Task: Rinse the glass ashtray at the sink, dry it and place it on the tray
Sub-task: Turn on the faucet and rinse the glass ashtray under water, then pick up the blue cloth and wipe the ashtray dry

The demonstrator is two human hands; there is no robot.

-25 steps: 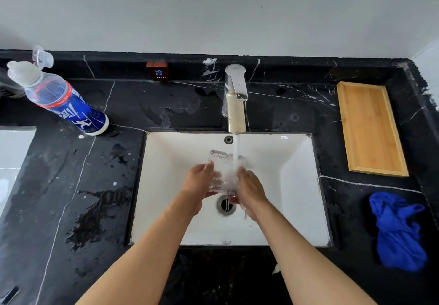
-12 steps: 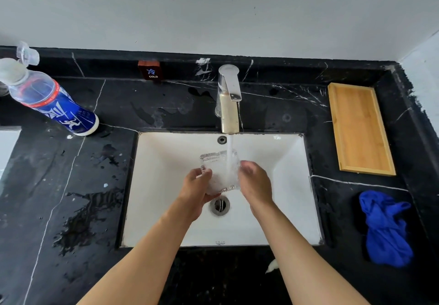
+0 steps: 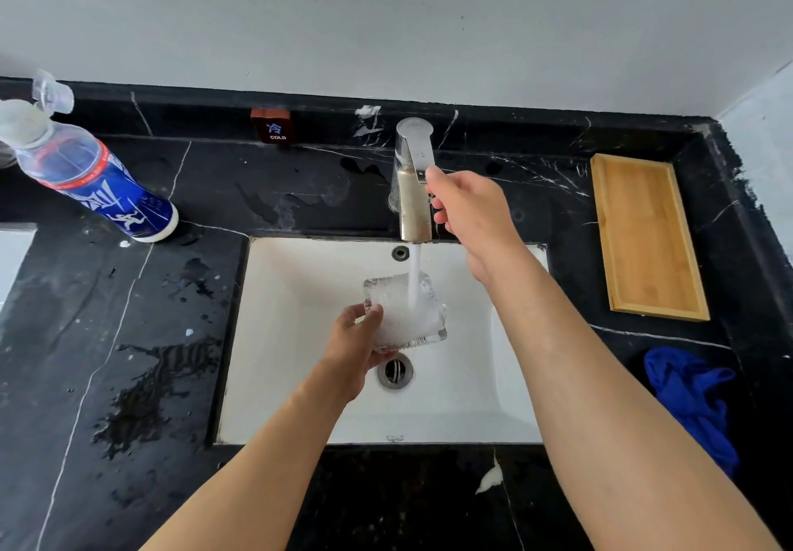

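Observation:
My left hand (image 3: 356,344) grips the square glass ashtray (image 3: 403,314) by its near left corner and holds it over the white sink (image 3: 300,293), above the drain. Water runs from the faucet (image 3: 414,181) straight into the ashtray. My right hand (image 3: 467,207) is raised beside the faucet, with a fingertip touching the end of the lever and the fingers loosely curled on nothing. The bamboo tray (image 3: 643,237) lies on the black counter at the back right, with nothing on it.
A crumpled blue cloth (image 3: 695,400) lies on the counter right of the sink, in front of the tray. A blue-labelled plastic bottle (image 3: 90,177) stands at the back left. Puddles of water (image 3: 150,387) wet the counter left of the sink.
My right hand has let go of the ashtray and risen to the faucet lever. My left hand now holds the ashtray alone under the stream.

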